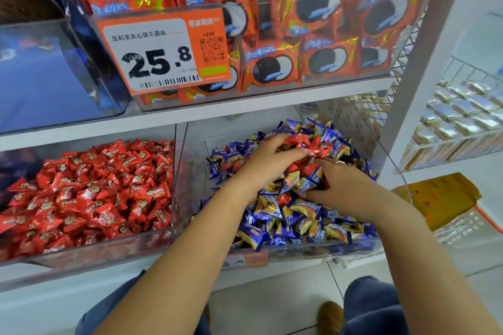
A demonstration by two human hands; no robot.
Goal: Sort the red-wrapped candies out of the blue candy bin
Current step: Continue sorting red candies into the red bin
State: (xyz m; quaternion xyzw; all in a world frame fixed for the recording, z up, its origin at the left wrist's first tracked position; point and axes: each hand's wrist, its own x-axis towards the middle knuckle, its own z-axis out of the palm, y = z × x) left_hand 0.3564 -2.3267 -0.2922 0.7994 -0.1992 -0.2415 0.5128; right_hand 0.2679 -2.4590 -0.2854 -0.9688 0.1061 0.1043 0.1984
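Picking step, mid-bin. Landmark = blue candy bin point(190, 179), a clear plastic tub on the lower shelf.

Left hand point(268, 159) is in the far half of that bin, fingers curled over a clump of red-wrapped candies point(313, 144) sitting on top of the blue-wrapped candies point(288, 215). It looks like a gathering grip; I can't tell how many pieces it actually holds. Right hand point(344, 185) is just nearer than the clump, fingers bent down into the blue pile, tips touching wrappers. Whether it pinches one: cannot tell. A ring shows on one finger.

More red shows between the hands, half buried.

Next move, my read: close on the red clump, lift clear without dragging blue ones along, carry it left over the divider wall into the red candy bin point(174, 236) directly left of the blue bin. Already full of matching reds, so that is the likely drop.

Materials: both candies are small pillow packs, glossy crinkled foil-film, crimped ends. Slippery and loose, so the heap will shift when dug. Blue ones carry a yellow-orange panel, so colour alone can mislead at the edges.

Above the blue bin: tub of red cookie packs point(326, 60) with an orange price tag point(163, 54).
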